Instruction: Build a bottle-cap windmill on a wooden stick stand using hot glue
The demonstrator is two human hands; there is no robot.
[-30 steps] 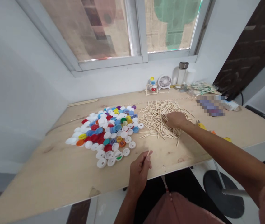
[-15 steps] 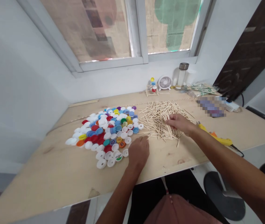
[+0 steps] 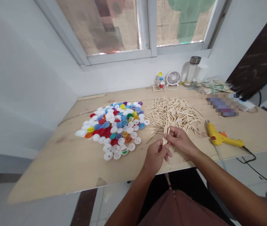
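Note:
My left hand (image 3: pixel 156 154) is closed round the lower ends of a few short wooden sticks (image 3: pixel 164 133), held upright near the table's front edge. My right hand (image 3: pixel 179 140) meets it from the right, its fingers pinched on the same small bunch. Behind both hands lies a loose pile of wooden sticks (image 3: pixel 174 110). To the left spreads a heap of plastic bottle caps (image 3: pixel 110 117) in white, red, blue, yellow and other colours.
A yellow glue gun (image 3: pixel 225 139) with a cord lies right of the pile. Along the back stand a small stick-and-cap model (image 3: pixel 159 84), a white fan (image 3: pixel 173 77) and a glass bottle (image 3: pixel 191 72). Bagged sticks (image 3: pixel 214 85) lie at the back right of the table (image 3: pixel 60 163).
My hands have come together near the table's front edge. The right hand has left the pile, and sticks now stand between both hands. The view has shifted slightly.

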